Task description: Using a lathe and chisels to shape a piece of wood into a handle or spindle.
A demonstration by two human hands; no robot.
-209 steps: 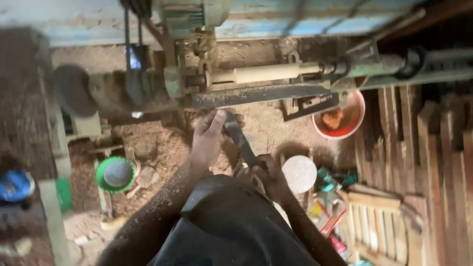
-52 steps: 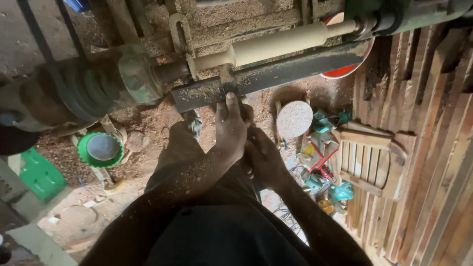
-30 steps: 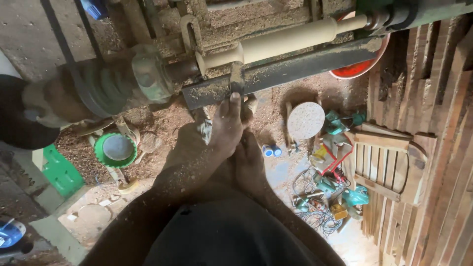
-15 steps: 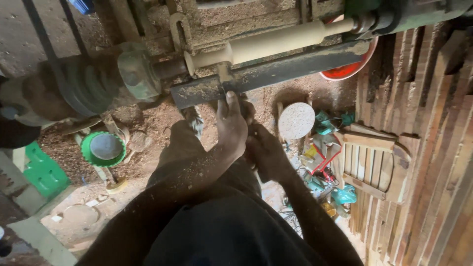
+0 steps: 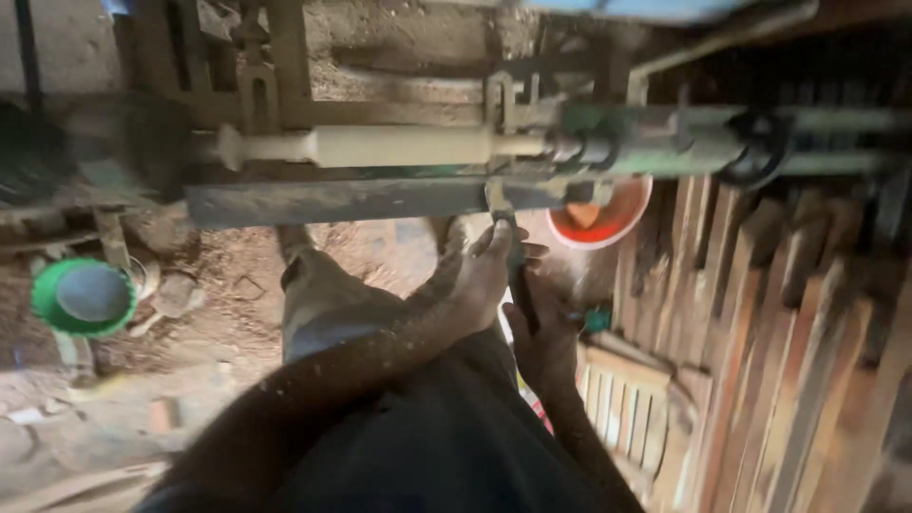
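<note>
A pale turned wooden spindle [image 5: 399,145] is mounted lengthwise in a lathe, with a long dark rest bar [image 5: 351,199] just below it. My left hand [image 5: 480,275] grips the upper part of a dark metal tool [image 5: 520,285] whose tip reaches the bar near the spindle's right end. My right hand [image 5: 546,337] holds the tool's lower end, just below and right of the left hand. Both arms are dusted with wood chips. The tool's tip is partly hidden by the bar's clamp.
The lathe's green tailstock and shaft [image 5: 684,142] extend to the right. An orange bowl [image 5: 608,214] lies under it. A green round container [image 5: 81,299] sits on the sawdust floor at left. Wooden slats [image 5: 779,332] and a small slatted frame [image 5: 622,399] crowd the right.
Both hands and the tool have moved right along the rest bar, from the spindle's left part to its right end. The view has swung right too.
</note>
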